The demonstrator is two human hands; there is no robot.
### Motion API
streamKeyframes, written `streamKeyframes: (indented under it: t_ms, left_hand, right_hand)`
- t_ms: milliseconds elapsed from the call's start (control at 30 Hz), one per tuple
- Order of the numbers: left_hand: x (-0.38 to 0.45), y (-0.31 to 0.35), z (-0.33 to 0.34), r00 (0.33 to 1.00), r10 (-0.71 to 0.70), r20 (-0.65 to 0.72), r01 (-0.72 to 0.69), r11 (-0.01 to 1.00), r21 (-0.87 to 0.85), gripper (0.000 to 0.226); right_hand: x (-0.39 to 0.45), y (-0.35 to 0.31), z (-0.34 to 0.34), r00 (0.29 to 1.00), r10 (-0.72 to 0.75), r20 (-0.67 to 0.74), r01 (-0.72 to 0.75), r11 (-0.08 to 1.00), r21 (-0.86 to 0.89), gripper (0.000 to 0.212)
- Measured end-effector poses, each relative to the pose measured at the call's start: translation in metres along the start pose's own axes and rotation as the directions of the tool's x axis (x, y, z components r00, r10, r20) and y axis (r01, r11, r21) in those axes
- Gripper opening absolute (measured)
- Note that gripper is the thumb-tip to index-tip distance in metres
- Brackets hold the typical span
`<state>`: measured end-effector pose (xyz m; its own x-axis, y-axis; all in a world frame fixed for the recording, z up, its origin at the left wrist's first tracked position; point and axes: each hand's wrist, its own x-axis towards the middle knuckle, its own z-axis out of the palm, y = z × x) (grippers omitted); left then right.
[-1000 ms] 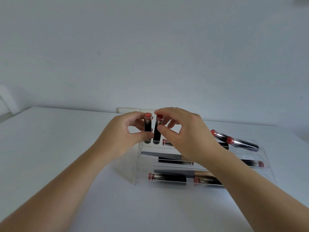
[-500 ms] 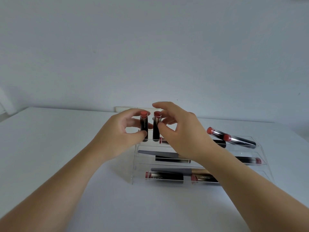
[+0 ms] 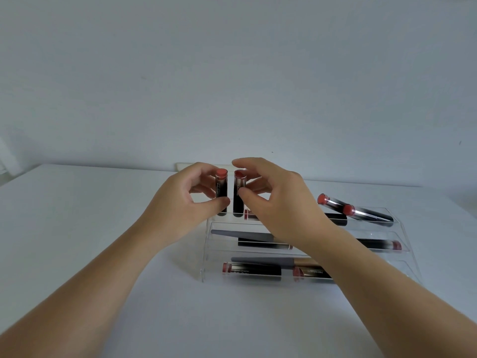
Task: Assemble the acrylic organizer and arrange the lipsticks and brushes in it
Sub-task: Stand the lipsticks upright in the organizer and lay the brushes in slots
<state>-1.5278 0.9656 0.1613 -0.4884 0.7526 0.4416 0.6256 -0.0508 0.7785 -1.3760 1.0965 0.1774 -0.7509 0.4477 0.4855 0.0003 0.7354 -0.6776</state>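
Both hands up at the back-left corner of the clear stepped organizer (image 3: 206,257), sitting on the white table (image 3: 90,228). Left hand (image 3: 178,205) curled round one upright lipstick (image 3: 221,193), thumb across the front of the tube, fingers behind it. Right hand (image 3: 278,202) pinching a second upright lipstick (image 3: 238,195), thumb tip pressed on its front, forefinger arched over the red top. Two tubes standing side by side, close together, a thin gap between them, red ends up, lower ends down in the top tier. Whether the bottoms rest fully on the shelf: cannot tell through the acrylic.

Over on the right of that top tier, two more lipsticks lying slanted: the far one (image 3: 333,201) and the near one (image 3: 369,215), red ends pointing up-left, overlapping. Another tube lying flat behind the right hand, mostly hidden.

Middle tier: a grey brush handle (image 3: 240,235) lying lengthways, a dark lipstick just below it (image 3: 263,245), and a further tube at the right end (image 3: 379,245) with a pinkish tip.

Bottom tier: another grey-handled brush (image 3: 263,262) with a gold collar, a lipstick in front on the left (image 3: 251,269), one more beside it (image 3: 309,273) partly under the right forearm.

Plain pale wall (image 3: 232,73) behind.
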Motion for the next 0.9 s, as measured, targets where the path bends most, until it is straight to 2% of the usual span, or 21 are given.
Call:
streamKeyframes:
  t_ms: [233, 467, 633, 767, 900]
  left_hand:
    - [0.001, -0.005, 0.002, 1.0, 0.02, 0.006, -0.02, 1.0, 0.007, 0.043]
    - [0.002, -0.008, 0.003, 1.0, 0.014, 0.027, -0.015, 1.0, 0.006, 0.041]
    - [0.001, -0.005, 0.006, 0.999, -0.002, 0.049, 0.005, 0.998, -0.065, 0.043]
    - [0.0, 0.002, 0.013, 0.995, -0.053, 0.08, 0.068, 0.978, -0.196, 0.05]
    - [0.002, 0.006, 0.022, 0.996, -0.047, 0.074, 0.067, 0.957, -0.283, 0.042]
  right_hand:
    - [-0.002, 0.003, -0.003, 1.0, 0.018, 0.013, -0.018, 0.999, 0.045, 0.051]
    - [-0.001, 0.006, -0.018, 1.0, 0.007, 0.021, -0.007, 1.0, -0.008, 0.06]
    - [0.006, 0.005, -0.029, 0.993, 0.037, 0.114, -0.023, 0.991, -0.128, 0.053]
    - [0.011, 0.005, -0.044, 0.977, 0.074, 0.2, -0.035, 0.981, -0.189, 0.029]
    - [0.019, 0.002, -0.059, 0.916, 0.078, 0.394, 0.039, 0.959, -0.282, 0.014]
